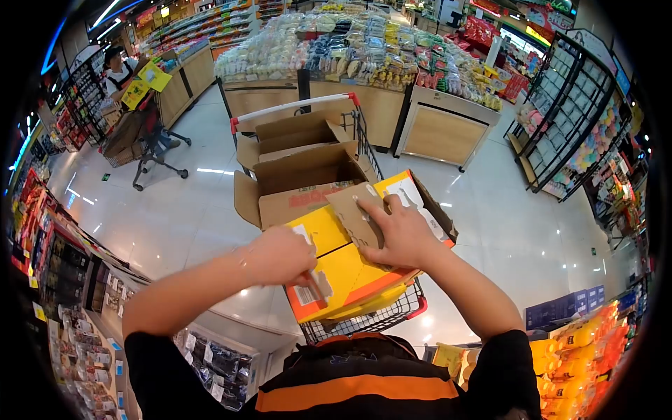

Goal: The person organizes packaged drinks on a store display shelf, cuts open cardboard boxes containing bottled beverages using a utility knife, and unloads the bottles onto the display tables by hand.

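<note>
A yellow and orange carton (343,276), its top torn in places, rests tilted over the near end of a shopping cart (392,308). My left hand (280,255) is closed in a fist at the carton's left edge, beside a ragged torn strip; its fingertips are hidden, so what they grip does not show. My right hand (402,234) lies with fingers spread on a bare brown cardboard flap (346,213) on top of the carton. Behind it, open brown cardboard boxes (304,164) fill the cart, the nearer one marked with red print.
The cart's red and grey handle (294,112) is at the far end. Beyond it stand display counters (448,129) heaped with packaged goods. A person (119,73) is by another cart (150,147) at the left. A black wire rack (560,115) stands right; shelves flank me.
</note>
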The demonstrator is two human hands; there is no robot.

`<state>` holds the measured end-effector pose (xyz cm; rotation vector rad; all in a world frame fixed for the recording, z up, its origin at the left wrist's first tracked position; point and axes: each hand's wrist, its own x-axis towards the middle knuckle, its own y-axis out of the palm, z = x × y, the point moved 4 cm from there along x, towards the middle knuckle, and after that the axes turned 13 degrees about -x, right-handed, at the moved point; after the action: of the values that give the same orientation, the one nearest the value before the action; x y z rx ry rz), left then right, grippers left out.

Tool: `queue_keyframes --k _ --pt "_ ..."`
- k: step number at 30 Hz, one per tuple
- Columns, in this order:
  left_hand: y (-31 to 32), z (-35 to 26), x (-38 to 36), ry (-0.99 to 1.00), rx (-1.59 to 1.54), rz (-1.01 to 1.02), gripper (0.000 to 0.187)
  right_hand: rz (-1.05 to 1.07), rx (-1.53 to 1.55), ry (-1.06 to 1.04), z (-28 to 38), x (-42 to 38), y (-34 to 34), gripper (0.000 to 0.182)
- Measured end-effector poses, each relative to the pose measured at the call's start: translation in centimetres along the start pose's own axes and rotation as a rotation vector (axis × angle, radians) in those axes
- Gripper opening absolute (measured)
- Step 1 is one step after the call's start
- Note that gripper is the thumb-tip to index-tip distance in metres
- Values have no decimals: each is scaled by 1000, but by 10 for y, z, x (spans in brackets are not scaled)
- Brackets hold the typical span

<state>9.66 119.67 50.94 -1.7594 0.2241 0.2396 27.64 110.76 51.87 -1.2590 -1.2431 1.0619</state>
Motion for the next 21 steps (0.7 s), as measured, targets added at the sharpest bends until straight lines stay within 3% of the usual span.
queue_keyframes --k 2,4,7,8,11,14,16,18,21 --pt "13 -15 -26 30 45 -90 21 -31 58 5 2 -10 0 82" --pt "24 -28 -46 86 52 -384 14 -32 107 -15 7 -24 -1 83" --pt "32 -48 -60 7 31 -431 23 -65 140 -53 12 -35 1 84" --pt "25 -53 -61 9 14 -418 23 -74 138 -83 17 -39 0 84" --pt "10 -40 -33 -162 -121 192 41 -23 116 -89 19 -41 -4 84" --pt "9 -41 -28 -86 79 158 44 -10 131 -55 8 -41 -5 84" --pt "22 -38 -32 -82 31 79 35 3 211 20 0 -45 2 82" --pt "36 -34 -47 33 -32 -233 17 6 229 45 0 -44 2 82" --pt "54 -50 -61 38 4 -394 12 -77 269 -24 0 -45 10 85"
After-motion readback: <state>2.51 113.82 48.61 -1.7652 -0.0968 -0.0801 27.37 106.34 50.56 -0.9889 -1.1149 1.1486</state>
